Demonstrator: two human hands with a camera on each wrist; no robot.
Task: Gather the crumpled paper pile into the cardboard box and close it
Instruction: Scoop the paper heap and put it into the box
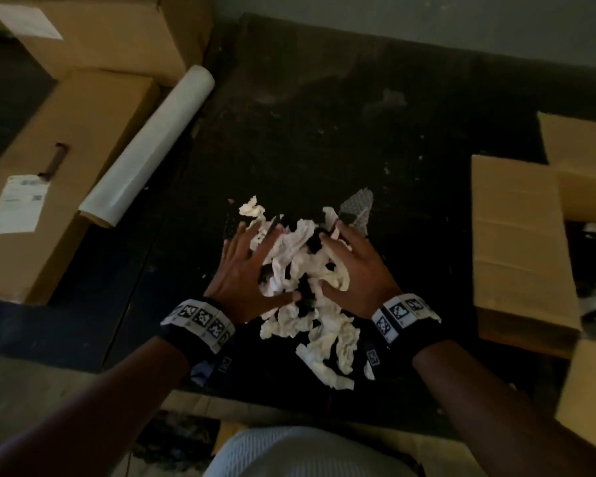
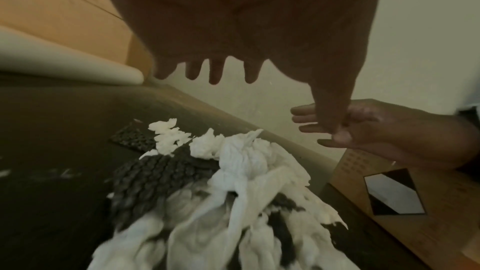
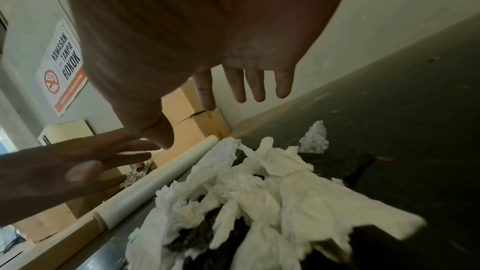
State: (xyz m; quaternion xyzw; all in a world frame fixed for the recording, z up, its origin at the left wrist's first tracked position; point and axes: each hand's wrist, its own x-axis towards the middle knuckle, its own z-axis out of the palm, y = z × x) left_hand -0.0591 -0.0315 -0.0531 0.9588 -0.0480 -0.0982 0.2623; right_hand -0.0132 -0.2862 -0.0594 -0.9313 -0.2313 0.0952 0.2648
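Both palms down over the paper pile (image 1: 303, 294), fingers spread and straight, nothing gripped: left hand (image 1: 245, 273) on the left flank, right hand (image 1: 355, 266) on the right, thumbs angled in toward each other across the middle. Hard to tell from the wrist views whether the palms actually press the paper or just hang above it; head view looks like the fingertips touch the top of the heap. Pile itself all soft, wrinkled white tissue-like strips, twisted and ragged at the edges, mixed with darker mesh scraps (image 2: 155, 174) with a honeycomb, net-like texture. One small white wad (image 1: 252, 208) lying a bit apart at the far side. All of it sitting on a matte black worktop (image 1: 324, 108), scuffed and dusted with pale flecks. Box (image 1: 516, 242) off to the right, well apart from the pile, plain brown corrugated cardboard, flaps folded out, some dark stuff inside but too dim to make out. On the left, a smooth white roll (image 1: 148, 146) lying diagonally against stacked, taped cardboard cartons (image 1: 55, 173) with white shipping labels. Marker-patterned bands (image 1: 200, 321) on both wrists.
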